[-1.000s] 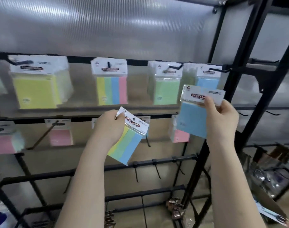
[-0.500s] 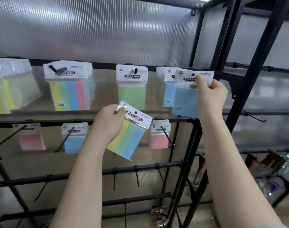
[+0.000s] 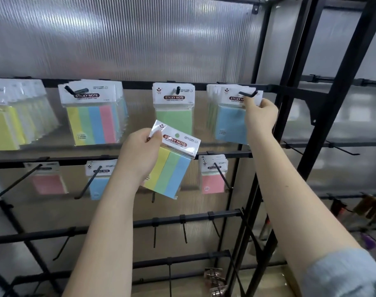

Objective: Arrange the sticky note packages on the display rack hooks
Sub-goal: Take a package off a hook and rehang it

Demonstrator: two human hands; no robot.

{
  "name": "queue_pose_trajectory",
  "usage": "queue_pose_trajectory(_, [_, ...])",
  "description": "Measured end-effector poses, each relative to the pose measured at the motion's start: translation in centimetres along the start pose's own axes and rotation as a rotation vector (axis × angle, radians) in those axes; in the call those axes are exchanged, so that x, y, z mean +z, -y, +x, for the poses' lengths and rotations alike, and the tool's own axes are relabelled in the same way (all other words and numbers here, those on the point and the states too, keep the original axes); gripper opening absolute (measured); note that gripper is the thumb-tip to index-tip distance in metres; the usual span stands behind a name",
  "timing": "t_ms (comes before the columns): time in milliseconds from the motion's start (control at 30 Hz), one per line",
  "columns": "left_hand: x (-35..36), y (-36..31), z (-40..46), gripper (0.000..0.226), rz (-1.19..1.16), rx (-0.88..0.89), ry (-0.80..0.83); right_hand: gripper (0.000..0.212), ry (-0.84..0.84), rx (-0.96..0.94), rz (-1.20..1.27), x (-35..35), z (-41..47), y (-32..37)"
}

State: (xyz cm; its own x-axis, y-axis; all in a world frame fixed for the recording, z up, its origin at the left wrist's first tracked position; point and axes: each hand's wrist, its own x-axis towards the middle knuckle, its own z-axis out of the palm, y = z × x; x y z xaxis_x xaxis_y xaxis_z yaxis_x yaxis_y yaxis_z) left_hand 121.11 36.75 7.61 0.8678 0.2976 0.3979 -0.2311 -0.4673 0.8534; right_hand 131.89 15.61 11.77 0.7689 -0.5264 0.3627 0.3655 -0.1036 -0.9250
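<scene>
Hanging at the far left of the black metal display rack point(image 3: 255, 211), a thick row of clear-wrapped yellow note packs point(image 3: 5, 127) fills its hook, followed by a stack of four-colour striped packs point(image 3: 92, 121) and then plain green packs point(image 3: 174, 112). Below these, the left hand point(image 3: 140, 157) grips a clear packet of yellow, green and blue striped notes point(image 3: 172, 166) by its white header corner, tilted and clear of any hook. Further right, the right hand point(image 3: 260, 114) pinches the header of a pale blue note packet point(image 3: 231, 125) right at the upturned tip of a black hook point(image 3: 248, 94); whether its hole is threaded I cannot tell. Letting go too soon risks the packet dropping, and the striped one could end up among the wrong colours.
</scene>
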Motion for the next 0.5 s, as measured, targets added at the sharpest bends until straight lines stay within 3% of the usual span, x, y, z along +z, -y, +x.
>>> queue_pose_trajectory(67, [0.0,0.2,0.0,0.042,-0.013,0.004,-0.012,0.036,-0.022,-0.002,0.000,0.7,0.4,-0.4])
queue_pose_trajectory(133, [0.1,0.3,0.0,0.040,-0.038,0.001,-0.031,0.014,-0.060,0.006,0.026,1.2,0.5,-0.7])
queue_pose_trajectory(300, [-0.1,0.7,-0.5,0.037,-0.071,-0.010,-0.116,0.034,-0.152,-0.041,0.070,1.5,0.3,-1.6])
queue_pose_trajectory(500, [-0.9,1.4,-1.0,0.037,-0.127,0.023,-0.169,0.030,-0.249,-0.103,0.050,1.4,-2.5,-3.0])
